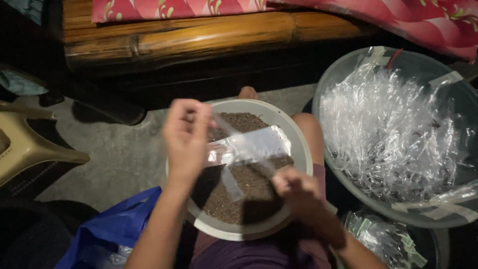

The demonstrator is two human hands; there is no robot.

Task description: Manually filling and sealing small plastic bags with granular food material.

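A white round bowl (300, 149) rests on my lap, filled with small dark brown grains (249, 187). My left hand (186, 139) is raised over the bowl's left side, fingers pinched on the top of a narrow clear plastic bag (249, 147). My right hand (294, 187) is lower, over the bowl's right near part, fingers closed on the other end of the same stretched plastic. A flat stack of clear bags (266, 142) lies across the grains between my hands.
A large translucent basin (338, 74) at the right holds many crumpled clear bags. Below it sits a smaller container of bags (388, 239). A blue plastic bag (114, 229) lies at lower left, a beige plastic stool (30, 144) at left, a bamboo bench (199, 35) ahead.
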